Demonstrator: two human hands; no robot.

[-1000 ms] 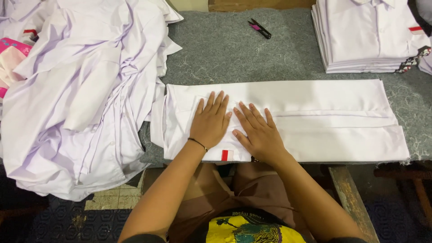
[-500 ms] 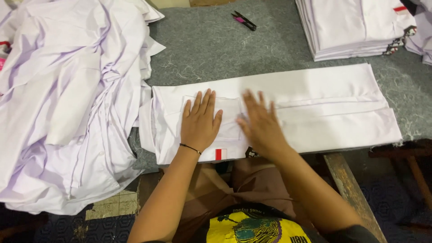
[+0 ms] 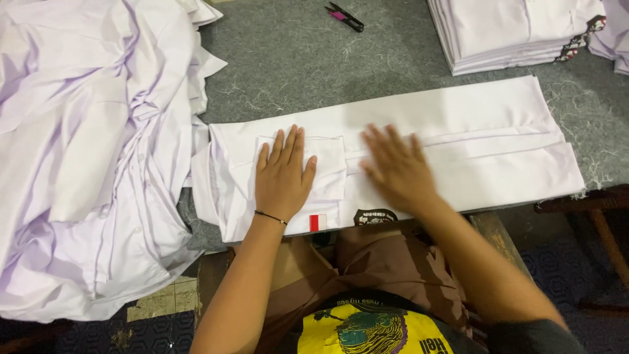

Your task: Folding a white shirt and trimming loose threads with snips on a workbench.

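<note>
Two flat hands, left hand (image 3: pixel 283 177) and right hand (image 3: pixel 395 167), grips apart, press the folded white shirt (image 3: pixel 458 137).

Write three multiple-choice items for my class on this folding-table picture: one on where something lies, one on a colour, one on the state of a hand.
1. Where is the small cutting tool?
A. On the grey table top, beyond the folded shirt
B. On the loose pile
C. In a hand

2. What colour is the folded shirt?
A. Blue
B. White
C. Black

3. How is the left hand?
A. Clenched in a fist
B. Lifted in the air
C. Flat, palm down on the shirt

Key: 1 A, it lies on bare grey table at the far edge; 2 B, the cloth is white; 3 C, its fingers lie spread on the pocket.
</note>
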